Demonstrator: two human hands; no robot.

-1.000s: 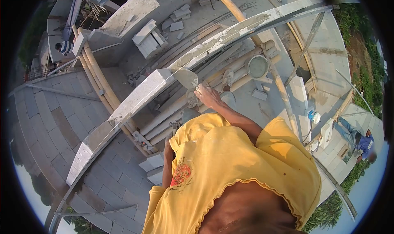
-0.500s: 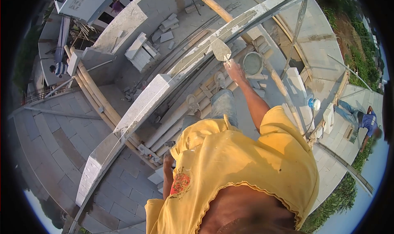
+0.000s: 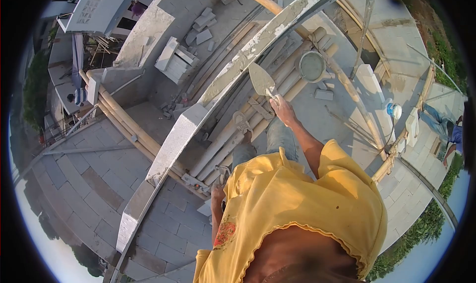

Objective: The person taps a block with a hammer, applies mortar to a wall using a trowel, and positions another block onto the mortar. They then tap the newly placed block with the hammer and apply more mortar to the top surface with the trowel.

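My right hand (image 3: 283, 110) is closed round the handle of a pointed trowel (image 3: 260, 79). The trowel's blade lies beside the near edge of a narrow wall top (image 3: 225, 82) spread with grey mortar. A pale block (image 3: 184, 122) sits on that wall, left of the trowel. Down by my left hip, my left hand (image 3: 217, 190) is closed on a greyish tool (image 3: 223, 173) whose kind I cannot make out. A round bucket (image 3: 325, 67) of grey mix stands to the right of my right hand.
Bamboo poles (image 3: 342, 87) and planks lie under and around my feet. A stack of pale blocks (image 3: 174, 60) is beyond the wall. On the right are a white-and-blue pail (image 3: 393, 110) and another person (image 3: 448, 129). A further person (image 3: 78, 96) is far left.
The trowel has come back from the mortared wall top towards me, its blade now turned along the wall's near edge. My view has shifted, and my left hand still grips its tool.
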